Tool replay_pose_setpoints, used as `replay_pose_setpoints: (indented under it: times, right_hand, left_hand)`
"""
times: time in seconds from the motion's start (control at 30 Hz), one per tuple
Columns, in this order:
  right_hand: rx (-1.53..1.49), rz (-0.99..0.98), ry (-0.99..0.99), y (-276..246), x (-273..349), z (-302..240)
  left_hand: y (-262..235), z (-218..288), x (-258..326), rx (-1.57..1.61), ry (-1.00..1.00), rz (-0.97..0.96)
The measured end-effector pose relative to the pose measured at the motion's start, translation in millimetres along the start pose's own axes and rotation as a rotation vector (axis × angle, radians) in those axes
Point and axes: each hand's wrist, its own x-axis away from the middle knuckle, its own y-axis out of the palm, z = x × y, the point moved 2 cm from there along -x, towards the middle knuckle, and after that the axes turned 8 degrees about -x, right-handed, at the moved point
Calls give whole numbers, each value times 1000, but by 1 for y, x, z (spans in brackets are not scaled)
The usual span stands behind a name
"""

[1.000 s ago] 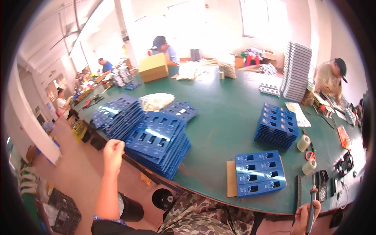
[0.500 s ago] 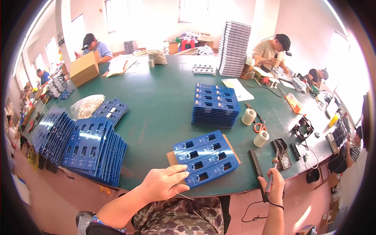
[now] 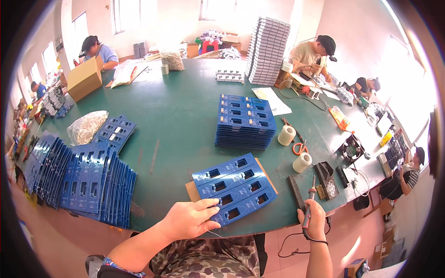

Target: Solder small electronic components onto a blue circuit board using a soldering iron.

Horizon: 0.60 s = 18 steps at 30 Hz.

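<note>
A blue circuit board panel (image 3: 234, 185) with rows of dark rectangular windows lies in front of me, on a piece of cardboard (image 3: 191, 191). My left hand (image 3: 192, 220) is at the panel's near left edge, fingertips on it and thumb close beneath. From under that thumb runs a thin solder wire (image 3: 218, 234), seemingly pinched in the fingers. My right hand (image 3: 315, 217) grips a soldering iron (image 3: 308, 214) by its handle, the tip pointing up and away, beside a black tray (image 3: 326, 180) and a dark bar (image 3: 295, 192) at the table's near right.
Blue panels stand stacked ahead (image 3: 245, 123) and lean in rows on the left (image 3: 88, 180). Tape rolls (image 3: 302, 162), orange-handled scissors (image 3: 300, 148) and a fan (image 3: 351, 148) lie rightward. A tall grey stack (image 3: 269, 51) stands far off. Several people work around the table.
The whole view has shifted, so the table's things appear further left. The soldering iron has moved slightly left, off the black tray's edge. My left hand stays at the panel's edge.
</note>
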Motion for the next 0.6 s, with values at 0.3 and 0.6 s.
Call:
replay_pose_setpoints:
  times: [0.3, 0.6]
  right_hand:
    - [-321, 48, -59, 6, -26, -106]
    - [-286, -115, -238, 76, -64, -181]
  left_hand:
    - [3, -8, 9, 97, -67, 19]
    - [8, -11, 11, 226, -136, 24]
